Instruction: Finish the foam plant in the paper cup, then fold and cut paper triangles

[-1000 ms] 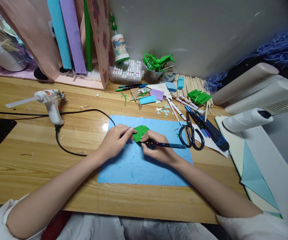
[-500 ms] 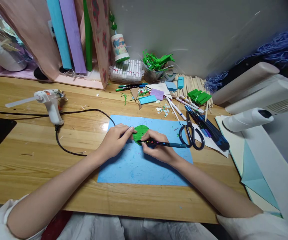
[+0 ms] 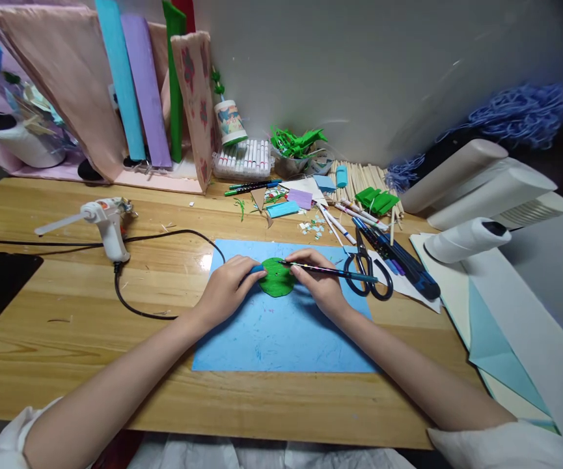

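Observation:
A round green disc (image 3: 276,281) with a small dark mark near its middle lies on a blue sheet (image 3: 242,345). My right hand (image 3: 317,279) grips a black felt-tip pen (image 3: 330,269) with coloured specks and a teal end, its tip at the disc's upper part. On the disc's left edge rests the thumb of my left hand (image 3: 230,286). That hand's fingers are closed around a small blue piece that looks like a pen cap (image 3: 256,268). Black-handled scissors (image 3: 363,257) lie just right of my right hand.
A white glue gun (image 3: 110,228) with a black cord stands at left, above a black phone (image 3: 2,286). Behind the sheet are paper scraps (image 3: 284,208), a box of markers (image 3: 245,159) and wooden sticks (image 3: 359,176). White rolls (image 3: 466,244) lie at right.
The view has tilted up a little. My right hand has shifted up and right on the disc, and the pen tip has moved from its lower part to its upper part.

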Demonstrator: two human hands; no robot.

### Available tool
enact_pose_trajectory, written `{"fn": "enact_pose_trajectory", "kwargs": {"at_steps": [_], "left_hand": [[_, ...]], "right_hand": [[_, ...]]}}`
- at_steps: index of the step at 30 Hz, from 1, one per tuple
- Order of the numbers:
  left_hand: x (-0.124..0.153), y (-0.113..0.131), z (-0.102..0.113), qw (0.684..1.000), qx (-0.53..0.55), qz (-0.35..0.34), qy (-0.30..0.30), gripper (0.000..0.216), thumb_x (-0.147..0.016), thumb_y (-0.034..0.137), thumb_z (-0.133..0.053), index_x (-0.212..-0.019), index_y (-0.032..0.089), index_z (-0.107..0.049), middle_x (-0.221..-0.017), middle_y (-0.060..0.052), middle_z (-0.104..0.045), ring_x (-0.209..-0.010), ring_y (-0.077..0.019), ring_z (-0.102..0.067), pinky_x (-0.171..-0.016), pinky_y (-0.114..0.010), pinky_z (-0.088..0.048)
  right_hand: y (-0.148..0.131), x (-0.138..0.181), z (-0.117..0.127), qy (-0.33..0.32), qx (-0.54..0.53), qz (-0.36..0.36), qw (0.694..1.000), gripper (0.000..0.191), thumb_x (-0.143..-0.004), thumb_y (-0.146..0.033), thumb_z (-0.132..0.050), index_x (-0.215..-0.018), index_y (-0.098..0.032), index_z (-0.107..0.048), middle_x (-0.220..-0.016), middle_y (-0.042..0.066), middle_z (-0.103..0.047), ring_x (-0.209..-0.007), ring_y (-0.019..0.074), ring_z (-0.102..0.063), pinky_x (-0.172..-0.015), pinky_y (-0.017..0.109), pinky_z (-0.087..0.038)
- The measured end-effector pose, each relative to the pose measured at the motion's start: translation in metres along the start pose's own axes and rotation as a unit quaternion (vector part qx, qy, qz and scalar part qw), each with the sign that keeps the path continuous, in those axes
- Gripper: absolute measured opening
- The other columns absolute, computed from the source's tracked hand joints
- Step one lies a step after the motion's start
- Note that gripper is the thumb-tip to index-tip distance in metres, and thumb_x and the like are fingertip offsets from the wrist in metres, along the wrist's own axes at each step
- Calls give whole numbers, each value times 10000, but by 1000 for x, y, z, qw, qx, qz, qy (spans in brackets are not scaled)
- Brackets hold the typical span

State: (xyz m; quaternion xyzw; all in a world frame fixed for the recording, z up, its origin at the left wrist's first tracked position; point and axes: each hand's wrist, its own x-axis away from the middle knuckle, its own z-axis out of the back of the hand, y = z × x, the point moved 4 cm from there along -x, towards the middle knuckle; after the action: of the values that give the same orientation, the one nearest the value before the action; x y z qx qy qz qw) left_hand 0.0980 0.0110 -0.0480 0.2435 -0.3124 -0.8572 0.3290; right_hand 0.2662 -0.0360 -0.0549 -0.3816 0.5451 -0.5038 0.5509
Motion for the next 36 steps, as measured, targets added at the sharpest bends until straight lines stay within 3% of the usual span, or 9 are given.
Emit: {"fn": "enact_pose_trajectory", "kwargs": {"at_steps": [10, 15, 18, 22, 28, 32, 34, 36], "left_hand": [[0, 2, -4, 999, -28, -31, -29, 179, -888, 309, -433, -890, 190, -566, -841, -28, -597, -823, -163, -515, -719, -279, -401], [2, 10, -7, 992, -61, -90, -67, 189, -893, 331, -419, -909, 189, -544, -805, -20, -585, -789, -160, -494, -679, -266, -382], [6, 14, -10, 981, -105, -138, -92, 221, -905, 336, -382, -842, 173, -517, -771, -30, -574, -732, -164, -483, -618, -265, -364], [10, 17, -14, 972, -134, -176, -79, 252, -924, 310, -318, -786, 170, -477, -718, -36, -561, -652, -160, -485, -561, -262, -349], [15, 20, -16, 957, -197, -209, -51, 228, -923, 254, -295, -790, 170, -461, -670, -43, -570, -595, -170, -512, -524, -269, -350], [10, 19, -16, 947, -241, -198, -72, 236, -921, 249, -295, -770, 178, -462, -652, -40, -567, -585, -177, -529, -519, -273, -355], [5, 18, -13, 961, -217, -155, -75, 224, -922, 272, -305, -795, 181, -466, -680, -32, -576, -605, -172, -544, -537, -269, -376], [1, 15, -8, 981, -170, -87, -36, 172, -908, 319, -360, -923, 182, -464, -795, -39, -594, -690, -173, -565, -596, -276, -415]], "right_hand": [[-1, 3, -11, -93, -21, -37, 995, 145, -813, -287, -567, -905, -179, -593, -848, 36, -618, -795, 142, -589, -721, 276, -463], [1, 5, -14, -109, -30, -47, 993, 132, -773, -282, -624, -818, -178, -557, -729, 3, -602, -668, 119, -568, -608, 243, -436], [-2, 6, -18, -123, -3, -2, 992, 149, -720, -278, -682, -768, -168, -594, -728, 16, -611, -655, 122, -553, -591, 245, -420], [-9, 9, -20, -117, 4, 76, 990, 129, -718, -260, -687, -772, -164, -620, -719, 32, -622, -658, 128, -551, -607, 259, -416], [-11, 12, -23, -109, -39, 62, 991, 119, -697, -243, -700, -746, -172, -618, -686, 15, -610, -641, 124, -544, -594, 256, -421], [-9, 11, -29, -101, -92, -12, 991, 145, -694, -255, -694, -736, -168, -586, -688, 3, -608, -629, 121, -566, -584, 251, -442], [-8, 6, -27, -100, -114, -48, 987, 169, -698, -286, -680, -754, -161, -582, -690, 5, -611, -620, 124, -578, -573, 251, -457], [-11, -4, -14, -83, -84, -41, 992, 182, -701, -303, -668, -786, -158, -599, -714, 12, -615, -633, 127, -583, -591, 256, -470]]}}
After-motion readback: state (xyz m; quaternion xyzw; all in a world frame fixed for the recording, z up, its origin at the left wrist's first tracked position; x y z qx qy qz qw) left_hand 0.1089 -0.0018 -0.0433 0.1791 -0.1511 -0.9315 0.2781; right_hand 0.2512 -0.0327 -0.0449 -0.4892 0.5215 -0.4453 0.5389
